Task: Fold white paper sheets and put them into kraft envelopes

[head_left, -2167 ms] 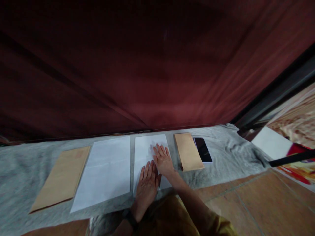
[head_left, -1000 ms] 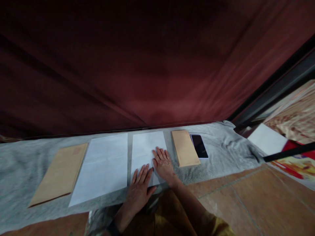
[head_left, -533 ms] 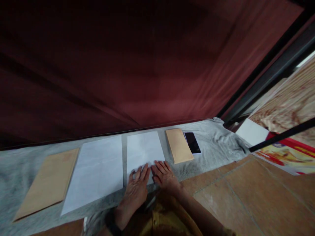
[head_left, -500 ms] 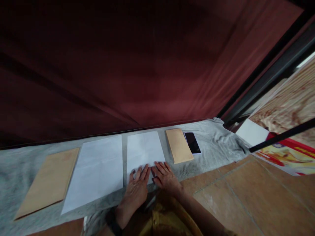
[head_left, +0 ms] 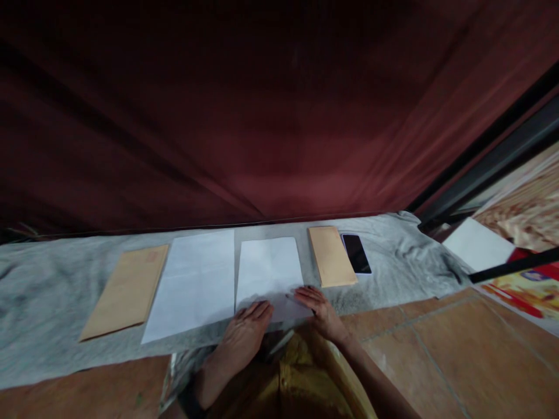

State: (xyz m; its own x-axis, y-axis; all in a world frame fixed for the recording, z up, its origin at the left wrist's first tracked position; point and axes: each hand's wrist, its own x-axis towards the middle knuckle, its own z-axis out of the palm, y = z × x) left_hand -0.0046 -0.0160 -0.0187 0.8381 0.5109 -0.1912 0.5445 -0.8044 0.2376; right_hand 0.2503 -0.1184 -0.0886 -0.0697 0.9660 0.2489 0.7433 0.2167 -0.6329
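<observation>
A white sheet of paper (head_left: 268, 265) lies on the grey cloth straight in front of me. Its near end, between my hands, looks shaded and slightly bent up. My left hand (head_left: 248, 329) is at the near left corner, fingers pressed together over the paper, thumb hidden. At the near right corner, my right hand (head_left: 321, 311) has its fingers closed on the edge and pointing inward. A larger white sheet (head_left: 192, 282) lies flat just to the left, apart from my hands.
A brown envelope (head_left: 126, 291) lies at the far left. A smaller brown envelope (head_left: 332, 256) and a phone (head_left: 357, 254) lie on the grey cloth (head_left: 402, 262) at right. Behind hangs a dark red curtain (head_left: 279, 145). Tiled floor (head_left: 437, 337) and a black metal bar (head_left: 515, 265) are at right.
My hands have gone from lying flat on the near part of the sheet to its two near corners, farther apart. The view has shifted slightly left.
</observation>
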